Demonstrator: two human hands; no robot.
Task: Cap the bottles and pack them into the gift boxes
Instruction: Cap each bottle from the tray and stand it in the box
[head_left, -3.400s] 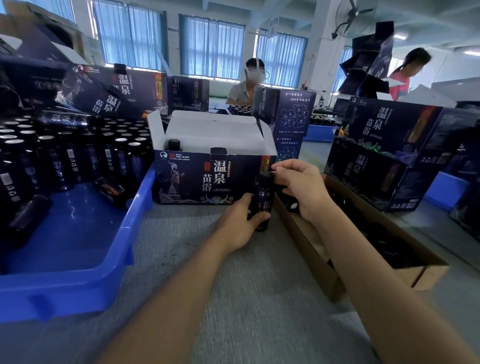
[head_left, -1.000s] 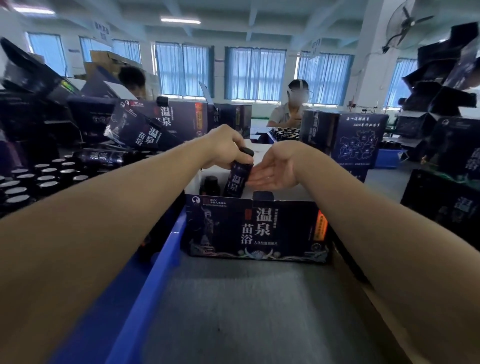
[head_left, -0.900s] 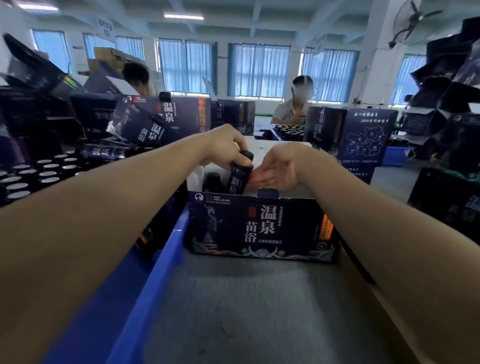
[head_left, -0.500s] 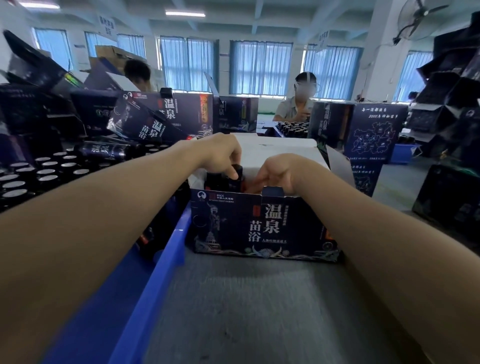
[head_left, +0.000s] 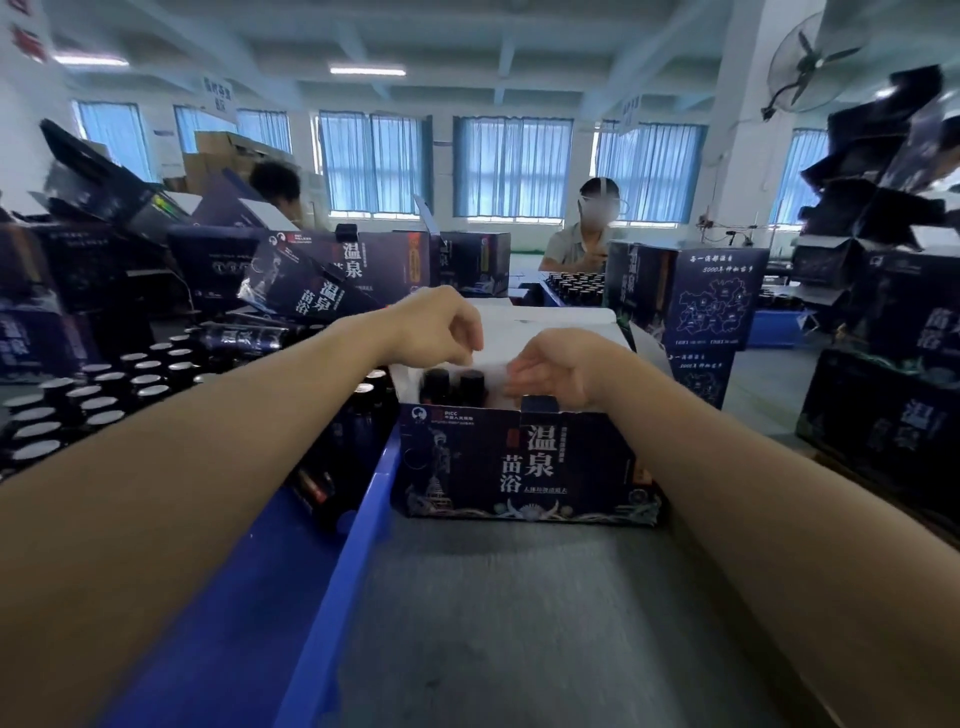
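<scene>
An open dark-blue gift box (head_left: 519, 462) stands on the grey table in front of me, its white flaps up. Two black-capped bottles (head_left: 453, 385) stand upright side by side in its left end. My left hand (head_left: 441, 332) hovers just above those caps with loosely curled fingers and holds nothing. My right hand (head_left: 558, 370) reaches over the box's front wall at the middle, fingers relaxed and pointing left, also empty. The rest of the box's inside is hidden behind the front wall and my right hand.
A blue crate (head_left: 358, 545) on the left holds several dark bottles (head_left: 104, 395), its rim touching the gift box. More gift boxes are stacked at the left back (head_left: 311, 280) and right (head_left: 883, 415). Another worker (head_left: 587, 234) sits across the table.
My left hand lowered the capped bottle into the box next to the first one, let go and lifted off. My right hand stayed by the box opening.
</scene>
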